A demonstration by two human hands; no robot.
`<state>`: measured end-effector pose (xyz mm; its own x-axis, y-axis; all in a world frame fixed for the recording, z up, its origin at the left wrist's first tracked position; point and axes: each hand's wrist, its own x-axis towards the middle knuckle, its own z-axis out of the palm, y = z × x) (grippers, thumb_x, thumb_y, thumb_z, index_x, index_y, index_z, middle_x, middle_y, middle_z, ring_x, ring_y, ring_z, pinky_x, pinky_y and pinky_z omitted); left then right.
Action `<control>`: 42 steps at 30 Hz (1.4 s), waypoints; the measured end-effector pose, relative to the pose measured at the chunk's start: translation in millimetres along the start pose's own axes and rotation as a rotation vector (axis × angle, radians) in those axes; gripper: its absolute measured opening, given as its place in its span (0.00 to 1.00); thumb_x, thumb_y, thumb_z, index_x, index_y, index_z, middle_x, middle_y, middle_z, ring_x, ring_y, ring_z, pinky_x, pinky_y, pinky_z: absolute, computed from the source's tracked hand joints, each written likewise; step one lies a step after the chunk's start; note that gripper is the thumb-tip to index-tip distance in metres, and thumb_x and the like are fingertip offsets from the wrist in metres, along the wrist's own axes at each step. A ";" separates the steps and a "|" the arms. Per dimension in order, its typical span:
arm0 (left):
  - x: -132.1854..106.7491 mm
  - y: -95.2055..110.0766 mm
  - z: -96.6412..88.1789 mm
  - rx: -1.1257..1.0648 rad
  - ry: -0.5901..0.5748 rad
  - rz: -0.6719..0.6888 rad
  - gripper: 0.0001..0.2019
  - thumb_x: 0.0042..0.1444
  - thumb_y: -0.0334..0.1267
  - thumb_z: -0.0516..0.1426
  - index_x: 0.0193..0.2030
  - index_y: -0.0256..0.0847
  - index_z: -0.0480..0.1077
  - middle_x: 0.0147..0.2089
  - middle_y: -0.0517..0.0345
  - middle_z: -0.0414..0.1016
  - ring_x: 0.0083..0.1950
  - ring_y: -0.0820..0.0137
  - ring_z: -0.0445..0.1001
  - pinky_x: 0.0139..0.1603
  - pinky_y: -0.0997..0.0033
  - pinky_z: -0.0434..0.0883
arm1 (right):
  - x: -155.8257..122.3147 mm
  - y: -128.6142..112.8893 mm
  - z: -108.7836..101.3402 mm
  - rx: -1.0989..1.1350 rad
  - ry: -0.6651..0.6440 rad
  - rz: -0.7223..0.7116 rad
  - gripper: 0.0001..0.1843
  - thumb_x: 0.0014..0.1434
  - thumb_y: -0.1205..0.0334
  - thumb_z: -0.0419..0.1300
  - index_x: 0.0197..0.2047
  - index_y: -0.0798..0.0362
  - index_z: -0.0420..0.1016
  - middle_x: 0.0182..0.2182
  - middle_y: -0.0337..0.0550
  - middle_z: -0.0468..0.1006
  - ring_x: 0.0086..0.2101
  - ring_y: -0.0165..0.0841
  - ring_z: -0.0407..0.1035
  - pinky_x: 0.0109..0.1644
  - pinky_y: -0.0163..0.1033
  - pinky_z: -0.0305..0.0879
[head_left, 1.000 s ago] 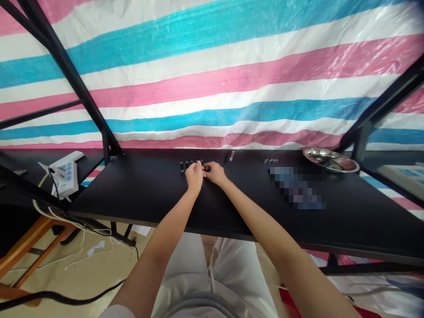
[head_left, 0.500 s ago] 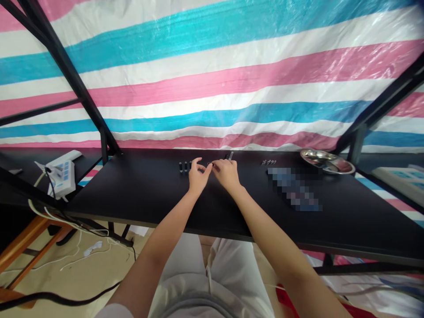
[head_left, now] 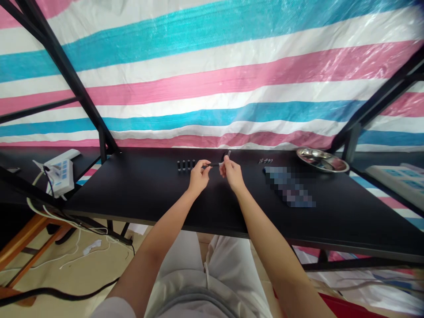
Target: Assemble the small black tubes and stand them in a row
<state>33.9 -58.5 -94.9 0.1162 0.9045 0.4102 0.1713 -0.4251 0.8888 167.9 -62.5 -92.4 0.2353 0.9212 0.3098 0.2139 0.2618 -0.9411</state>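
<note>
From here, left hand (head_left: 199,176) and right hand (head_left: 232,173) pinch opposite ends of rod (head_left: 214,164), best kept level and straight

Striped sheeting (head_left: 212,90) hangs behind a black table (head_left: 142,190).

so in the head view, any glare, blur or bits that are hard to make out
All in the head view: glare streaks the striped sheet at upper right; the metal plate shows bright reflections; coarse pixel blocks hide part of the table; the dark stick between the left hand and right hand is too small for detail.
</note>
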 end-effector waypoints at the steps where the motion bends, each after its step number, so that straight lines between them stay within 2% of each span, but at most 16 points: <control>1: -0.4 0.0 0.3 0.002 -0.007 0.008 0.07 0.55 0.31 0.50 0.41 0.39 0.64 0.38 0.58 0.70 0.20 0.83 0.65 0.25 0.79 0.64 | -0.1 0.6 0.8 0.002 -0.026 0.007 0.29 0.55 0.36 0.46 0.17 0.52 0.59 0.12 0.35 0.60 0.15 0.25 0.54 0.21 0.33 0.53; 5: -1.9 -1.5 0.6 0.072 -0.018 0.045 0.07 0.56 0.34 0.51 0.42 0.40 0.65 0.38 0.58 0.71 0.20 0.82 0.65 0.28 0.78 0.66 | 0.5 4.6 4.9 0.037 -0.015 -0.030 0.30 0.51 0.33 0.47 0.14 0.51 0.52 0.11 0.33 0.54 0.15 0.23 0.50 0.19 0.33 0.49; 12: -6.1 1.8 -1.4 0.278 -0.028 0.086 0.10 0.60 0.36 0.47 0.46 0.43 0.64 0.39 0.57 0.73 0.33 0.74 0.72 0.39 0.74 0.67 | 1.5 6.9 9.0 0.085 -0.012 -0.050 0.30 0.51 0.33 0.47 0.16 0.50 0.51 0.11 0.32 0.53 0.15 0.23 0.49 0.18 0.32 0.48; 16: -8.0 5.3 -1.2 0.345 -0.033 0.092 0.10 0.61 0.37 0.45 0.46 0.44 0.62 0.37 0.59 0.73 0.37 0.72 0.72 0.41 0.74 0.65 | -0.1 5.0 9.2 0.087 -0.015 -0.055 0.29 0.51 0.33 0.47 0.16 0.50 0.51 0.11 0.33 0.54 0.15 0.23 0.49 0.18 0.33 0.49; 21: -8.6 7.4 -1.5 0.416 -0.027 0.071 0.11 0.63 0.40 0.42 0.42 0.44 0.62 0.35 0.59 0.71 0.36 0.73 0.70 0.39 0.75 0.64 | -1.6 2.5 9.1 0.071 -0.037 -0.052 0.29 0.52 0.34 0.47 0.15 0.50 0.51 0.12 0.33 0.54 0.16 0.24 0.49 0.19 0.33 0.49; 24: -7.6 6.3 -1.7 0.419 -0.005 0.077 0.14 0.63 0.41 0.40 0.35 0.42 0.63 0.31 0.59 0.69 0.33 0.73 0.68 0.37 0.75 0.63 | -2.3 1.9 9.2 0.083 -0.061 -0.046 0.29 0.53 0.36 0.48 0.15 0.51 0.52 0.12 0.33 0.54 0.16 0.24 0.48 0.20 0.33 0.49; 30: -4.8 5.0 0.0 0.295 0.030 0.006 0.20 0.63 0.45 0.39 0.22 0.41 0.56 0.20 0.61 0.61 0.24 0.74 0.63 0.31 0.74 0.61 | -2.8 2.1 9.3 0.066 -0.077 -0.059 0.29 0.54 0.38 0.48 0.14 0.51 0.52 0.12 0.33 0.54 0.16 0.24 0.49 0.21 0.33 0.49; 36: -2.5 4.8 0.5 0.046 0.026 -0.173 0.24 0.60 0.53 0.40 0.19 0.40 0.55 0.16 0.63 0.58 0.16 0.78 0.59 0.21 0.76 0.59 | -3.2 1.3 8.6 0.018 -0.100 -0.071 0.30 0.54 0.38 0.47 0.14 0.52 0.53 0.12 0.33 0.55 0.16 0.23 0.49 0.21 0.32 0.48; 42: 0.7 1.6 1.7 -0.165 0.008 -0.289 0.24 0.58 0.54 0.43 0.17 0.40 0.53 0.13 0.65 0.57 0.13 0.80 0.56 0.17 0.77 0.56 | -5.2 -2.7 7.6 -0.037 -0.090 -0.089 0.28 0.56 0.39 0.47 0.15 0.52 0.55 0.13 0.33 0.55 0.17 0.24 0.49 0.22 0.33 0.48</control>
<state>36.0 -58.6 -93.5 0.0786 0.9874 0.1374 0.0350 -0.1405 0.9895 158.9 -65.7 -92.5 0.1285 0.9174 0.3767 0.2652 0.3342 -0.9044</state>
